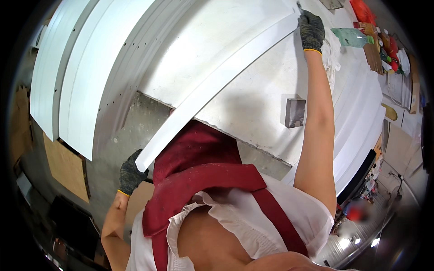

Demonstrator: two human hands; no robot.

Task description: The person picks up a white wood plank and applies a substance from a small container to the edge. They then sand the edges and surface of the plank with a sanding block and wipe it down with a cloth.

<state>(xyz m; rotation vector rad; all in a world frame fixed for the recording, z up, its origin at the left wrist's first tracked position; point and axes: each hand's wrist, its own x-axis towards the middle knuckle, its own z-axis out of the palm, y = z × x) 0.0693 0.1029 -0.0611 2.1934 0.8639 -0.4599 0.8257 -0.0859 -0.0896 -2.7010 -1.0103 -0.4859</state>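
A long white strip (221, 83), flat and straight-edged, runs slantwise from near my left side across the white worktable (253, 104). My left hand (130, 174), in a dark grey knit glove with a yellow cuff, grips the strip's near end, which sticks out past the table edge. Its fingers are partly hidden behind the strip. My right arm is stretched far out. My right hand (312, 30), gloved the same way, is closed beside the strip's far end. A small slim tool (299, 6) pokes out of its fingers; its kind is too small to tell.
Long white panels (86, 67) with small holes are stacked at the left. A small dark box (295, 112) stands on the table near my right forearm. Beyond my right hand lie a green plastic bottle (352, 38), a white cloth (333, 56) and a red bag (363, 12).
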